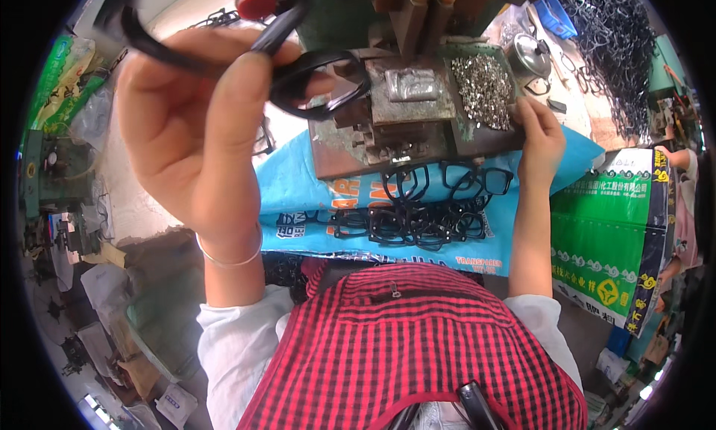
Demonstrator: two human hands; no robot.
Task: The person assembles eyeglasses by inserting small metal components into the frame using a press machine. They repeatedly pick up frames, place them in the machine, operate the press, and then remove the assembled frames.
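My left hand (212, 124) is raised close to the camera, thumb and fingers closed on a black eyeglass frame (358, 90). The frame's upper part is smeared by motion. At the right, my right hand (543, 139) reaches to the edge of a tray (460, 135) heaped with small shiny metal parts (481, 87). Its fingertips are drawn together at the heap, and whatever they pinch is too small to make out. Between the hands sits a machine's metal bed with a silvery block (412, 85) on it. Several black eyeglass frames (429, 225) lie on a blue sheet (298, 184) before me.
A machine column (414, 20) and a red button (256, 3) stand above the bed. Beyond the tray are a lidded metal pot (531, 55), a blue basket (554, 16) and a large heap of black frames (615, 49). A green printed sack (604, 236) hangs at the right.
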